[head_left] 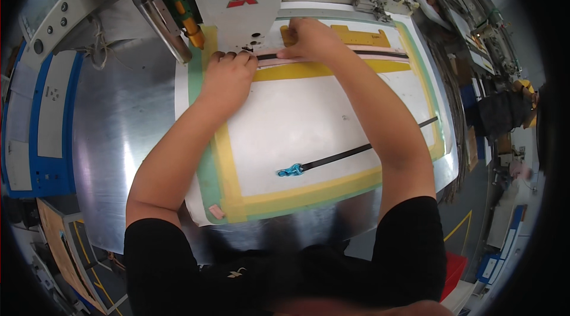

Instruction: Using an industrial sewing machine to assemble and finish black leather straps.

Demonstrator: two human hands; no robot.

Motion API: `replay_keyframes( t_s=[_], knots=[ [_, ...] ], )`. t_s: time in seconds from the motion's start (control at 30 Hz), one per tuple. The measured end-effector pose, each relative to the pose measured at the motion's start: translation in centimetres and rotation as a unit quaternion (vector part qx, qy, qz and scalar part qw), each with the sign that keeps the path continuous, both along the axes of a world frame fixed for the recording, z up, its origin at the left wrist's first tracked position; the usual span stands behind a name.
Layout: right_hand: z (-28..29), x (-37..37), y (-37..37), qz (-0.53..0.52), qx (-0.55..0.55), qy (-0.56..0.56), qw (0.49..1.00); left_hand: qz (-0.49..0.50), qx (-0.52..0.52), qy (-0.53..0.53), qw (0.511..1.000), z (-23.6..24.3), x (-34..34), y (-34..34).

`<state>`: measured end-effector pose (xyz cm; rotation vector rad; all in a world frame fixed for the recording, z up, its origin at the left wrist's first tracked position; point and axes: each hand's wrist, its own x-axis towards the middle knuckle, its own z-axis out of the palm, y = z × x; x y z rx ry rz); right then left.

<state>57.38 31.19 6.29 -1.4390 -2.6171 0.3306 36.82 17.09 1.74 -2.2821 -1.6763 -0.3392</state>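
I have the left hand palm-down, fingers bent, their tips at the left end of the black strap; whether they grasp it or only press, I cannot tell. My right hand has its thumb on the same strap just right of the left fingers, the other fingers curled beyond it; I cannot tell if that grip is closed on anything. The strap shows between the two hands and runs on past the right one, with a pink strip along it. Beyond and right of my right grip lies a yellow plate; just nearer me than both grips is a yellow band. The machine head stands right beyond the left fingers. Well below both grips, a second strap with a blue hook lies on the white sheet
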Motion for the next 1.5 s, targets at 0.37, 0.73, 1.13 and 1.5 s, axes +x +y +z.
replay_keyframes(
  t_s=[0.37,0.73,1.13,1.5],
  knots=[
    [0.6,2.4,0.1,-0.022,0.014,-0.086,0.996,-0.023,0.019,-0.014,0.999,-0.3,-1.3,-0.3],
    [0.9,19.8,6.0,-0.208,0.065,-0.181,0.959,-0.001,0.009,-0.006,1.0,-0.1,-0.9,-0.1],
    [-0.7,31.6,9.4,-0.375,0.029,-0.157,0.913,0.006,0.013,0.006,1.0,-0.3,-0.8,-0.1],
    [-5.5,31.8,6.2,-0.396,0.194,-0.017,0.897,0.058,-0.021,-0.096,0.994,0.4,0.1,-0.6]
  ],
)
